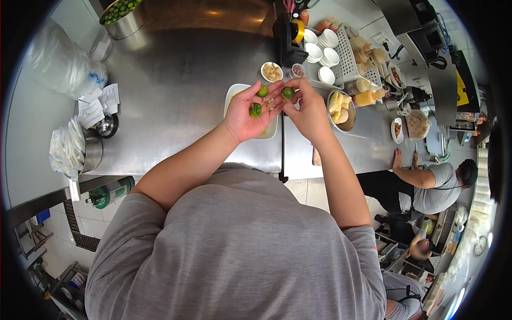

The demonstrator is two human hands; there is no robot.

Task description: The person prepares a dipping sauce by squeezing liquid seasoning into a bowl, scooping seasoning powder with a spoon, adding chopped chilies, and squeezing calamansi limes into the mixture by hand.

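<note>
My left hand (246, 113) is palm up over a white rectangular dish (230, 100), fingers stretched out. Two small green calamansi pieces, one near the thumb and one lower on the palm (255, 110), rest in it, with pale seeds by the fingers. My right hand (309, 109) pinches another calamansi piece (288, 93) between thumb and fingers, close beside the left fingertips. Yellowish liquid shows in the dish, which my left hand and wrist partly hide. Just beyond the hands stand a small white bowl of light brown bits (271, 72) and a small cup of reddish pieces (297, 70).
A metal pot of calamansi (124, 24) stands far left on the steel counter (181, 80). Right of my hands are a metal bowl of yellow pieces (341, 109), a white basket (349, 58) with dishes and several sauce bottles (365, 99). Co-workers (434, 186) are at the right.
</note>
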